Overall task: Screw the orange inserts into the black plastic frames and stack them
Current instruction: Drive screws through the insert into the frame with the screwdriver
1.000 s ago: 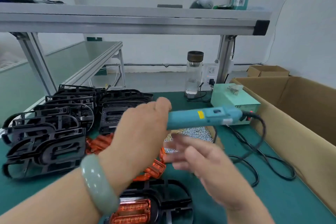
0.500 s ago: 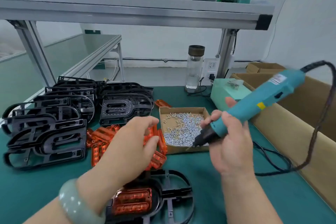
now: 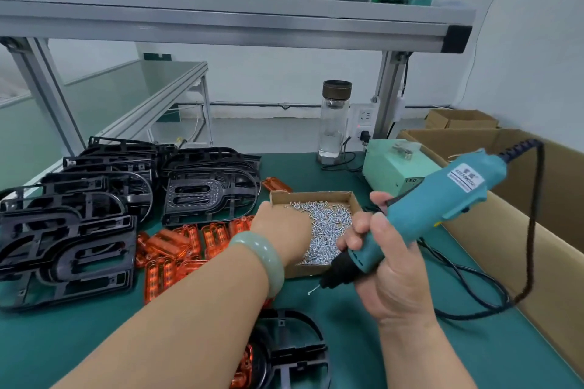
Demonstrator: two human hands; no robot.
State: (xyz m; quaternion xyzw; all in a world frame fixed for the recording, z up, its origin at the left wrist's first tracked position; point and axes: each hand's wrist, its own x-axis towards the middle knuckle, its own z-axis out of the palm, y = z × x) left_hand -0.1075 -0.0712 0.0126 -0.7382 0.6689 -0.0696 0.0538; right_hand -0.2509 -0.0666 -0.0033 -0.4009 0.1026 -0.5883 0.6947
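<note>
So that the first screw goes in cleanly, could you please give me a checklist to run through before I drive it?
1. Teal electric screwdriver gripped in right hand: ok.
2. Left hand holds a screw from the brown cardboard box: cannot tell, fingers hidden.
3. Screw on the bit tip: cannot tell, too small.
4. Black plastic frame lies near, in front: ok.
5. Orange insert seated in it: cannot tell, forearm covers it.
6. Black screwdriver cable off the frame: ok.
</note>
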